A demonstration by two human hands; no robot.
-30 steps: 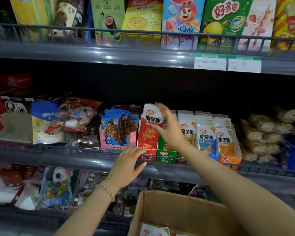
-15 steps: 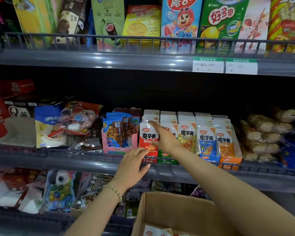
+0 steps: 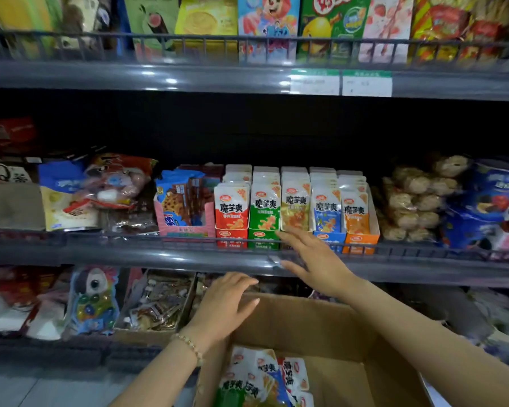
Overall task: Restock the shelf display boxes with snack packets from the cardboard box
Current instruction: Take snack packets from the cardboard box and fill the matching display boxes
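Several display boxes stand side by side on the middle shelf, red (image 3: 231, 238), green (image 3: 262, 238), blue (image 3: 329, 238) and orange (image 3: 360, 242), each filled with upright snack packets (image 3: 232, 204). My right hand (image 3: 315, 259) hovers in front of the shelf rail below the boxes, fingers spread, holding nothing. My left hand (image 3: 224, 306), with a bead bracelet on its wrist, rests flat on the far rim of the cardboard box (image 3: 329, 327). Loose snack packets (image 3: 265, 377) lie in the box's bottom.
A grey wire rail (image 3: 130, 239) fronts the middle shelf. A pink cookie box (image 3: 185, 207) stands left of the red display box, bagged snacks (image 3: 415, 198) to the right. Tall snack cartons (image 3: 268, 27) fill the top shelf; toys and packets (image 3: 94, 301) fill the lower one.
My right hand let go of the red packet, now seated in the red display box, and drew back down. My left hand dropped from the shelf rail to the cardboard box rim.
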